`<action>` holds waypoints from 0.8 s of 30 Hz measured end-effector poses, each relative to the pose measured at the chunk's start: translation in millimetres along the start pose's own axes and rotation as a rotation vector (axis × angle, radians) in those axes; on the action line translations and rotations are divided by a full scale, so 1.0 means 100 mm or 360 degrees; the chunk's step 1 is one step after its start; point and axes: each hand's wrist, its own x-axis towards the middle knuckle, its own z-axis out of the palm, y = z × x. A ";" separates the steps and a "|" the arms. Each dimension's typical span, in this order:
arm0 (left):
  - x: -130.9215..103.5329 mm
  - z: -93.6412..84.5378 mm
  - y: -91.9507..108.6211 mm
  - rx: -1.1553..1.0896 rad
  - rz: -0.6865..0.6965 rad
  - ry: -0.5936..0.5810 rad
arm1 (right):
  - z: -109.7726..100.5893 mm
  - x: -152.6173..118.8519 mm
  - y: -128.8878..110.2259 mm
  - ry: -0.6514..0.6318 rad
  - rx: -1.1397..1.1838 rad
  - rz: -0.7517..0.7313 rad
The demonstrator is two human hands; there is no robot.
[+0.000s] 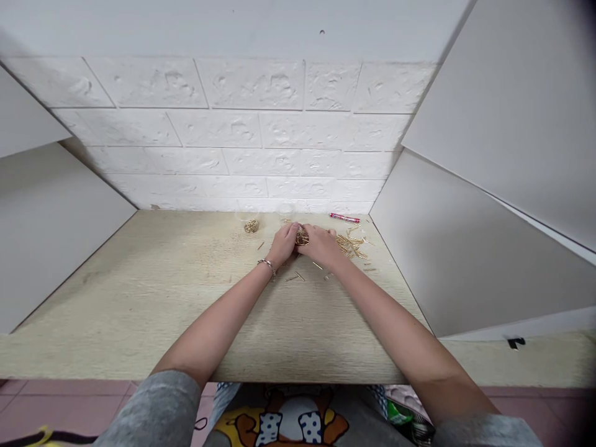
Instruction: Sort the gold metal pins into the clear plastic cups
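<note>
Near the back middle of the wooden table [186, 298], my left hand [282, 244] and my right hand [321, 243] meet around a cluster of thin gold pieces [302, 236]. The fingers of both are curled round it from either side, and parts of the cluster are hidden by them. A bracelet [267, 264] circles my left wrist. Just right of my right hand lies a loose pile of gold sticks [351, 245]. A few single sticks [292, 279] rest on the tabletop below the hands.
Left of the hands sits a small heap of gold bits [251, 226]. A red tube [344, 218] lies near the white brick-patterned wall [261, 130]. Pale panels [60, 230] stand on both sides, and a black clip-like object [516, 343] is at the front right.
</note>
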 end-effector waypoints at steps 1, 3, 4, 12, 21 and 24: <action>0.00 0.00 0.00 -0.0005 0.0000 -0.0004 | 0.00 0.00 0.01 0.0001 -0.0012 -0.0007; 0.00 0.00 0.00 -0.0010 0.0017 -0.0006 | -0.01 0.00 0.02 0.0006 -0.0029 -0.0011; 0.00 0.01 0.00 -0.0009 0.0033 -0.0005 | -0.01 0.01 0.03 0.0009 -0.0033 -0.0009; 0.00 0.02 -0.02 0.0045 0.0148 -0.0029 | -0.01 0.03 0.05 -0.0002 -0.0040 0.0000; -0.03 0.01 0.04 0.0063 0.0147 -0.0068 | 0.01 0.04 0.08 0.0030 -0.0049 -0.0014; -0.03 0.01 0.05 0.0098 0.0169 -0.0085 | 0.03 0.05 0.09 0.0028 -0.0062 -0.0013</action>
